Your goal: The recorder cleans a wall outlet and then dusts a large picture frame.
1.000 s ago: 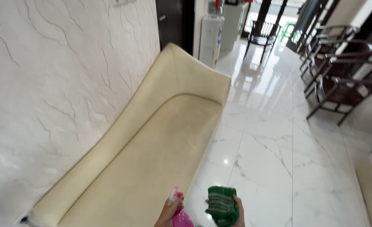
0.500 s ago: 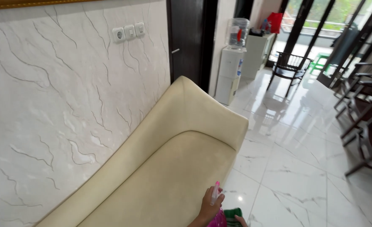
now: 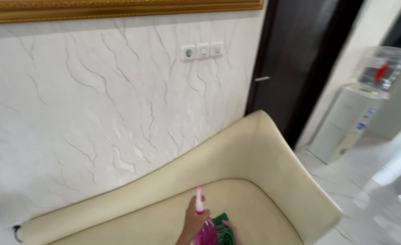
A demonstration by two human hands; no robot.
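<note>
Here, in the head view, the person is standing over a cream sofa (image 3: 237, 181) that is running along a white veined wall (image 3: 96, 104), and both hands are showing only at the bottom edge of the picture. The left hand (image 3: 193, 222) is clenching around the neck of a pink spray bottle (image 3: 205, 229), whose white and pink nozzle is rising above the fingers and pointing toward the sofa's backrest. The right hand (image 3: 230, 225) is mostly cut off; its fingertips are gripping a green cloth (image 3: 223, 227), which is lying bunched just beside the bottle, above the seat cushion near the sofa's front edge.

Judging from this, the work in hand is spraying and wiping the upholstery. Doing it well is probably calling for keeping the nozzle tilted down at the cushion and not at the wall behind, since the wall is sitting right against the backrest and could be catching stray mist. The cloth is best kept close, so the wet patch is wiped before it is running toward the seam where seat and backrest are meeting.

Elsewhere, 3 white wall sockets and switches (image 3: 202, 50) are sitting above the backrest, a gilt picture frame (image 3: 119, 9) is crossing the top edge, a dark door (image 3: 300, 68) is standing at the sofa's far end, and a water dispenser (image 3: 359, 118) is standing on the tiled floor beyond.
</note>
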